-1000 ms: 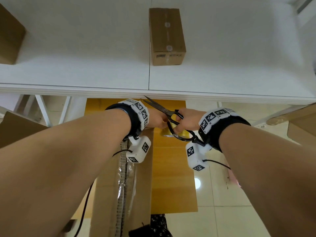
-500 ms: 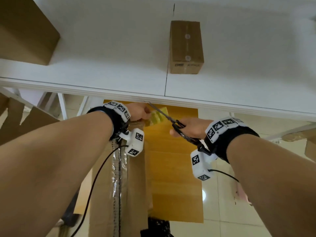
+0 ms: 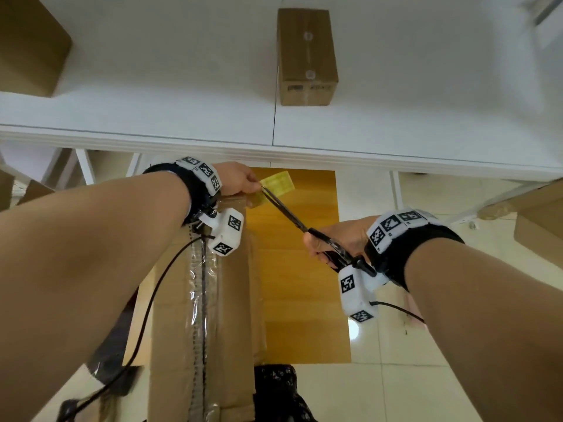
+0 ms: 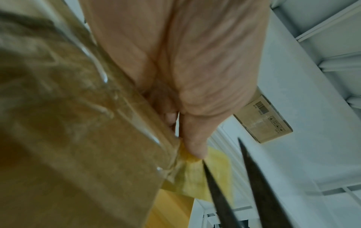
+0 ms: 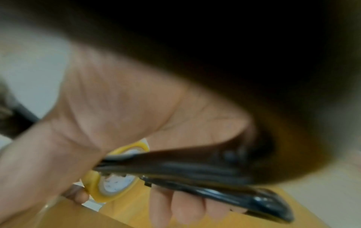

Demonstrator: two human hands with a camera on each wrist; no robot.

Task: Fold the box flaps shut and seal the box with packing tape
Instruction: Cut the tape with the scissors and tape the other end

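A long cardboard box (image 3: 231, 315) lies below me, with clear tape (image 3: 201, 300) along its shut flaps. At its far end my left hand (image 3: 240, 181) pinches the yellow packing tape (image 3: 277, 182); in the left wrist view the thumb (image 4: 193, 146) presses that tape (image 4: 216, 174) at the box edge. My right hand (image 3: 338, 239) grips black scissors (image 3: 286, 211), whose tips reach the tape beside the left fingers. The blades (image 4: 257, 177) stand slightly apart. A yellow tape roll (image 5: 115, 182) shows beyond the scissors (image 5: 195, 169) in the right wrist view.
A white table (image 3: 152, 86) runs just beyond my hands, its edge above them. On it stand a small sealed box (image 3: 306, 56) and a larger box (image 3: 27, 47) at the left. An orange wooden panel (image 3: 298, 284) lies under the box; more cardboard (image 3: 539, 214) sits at the right.
My hands have drawn apart: the left went forward to the box's far end, the right pulled back toward me. The widely open scissor blades have narrowed at the tape.
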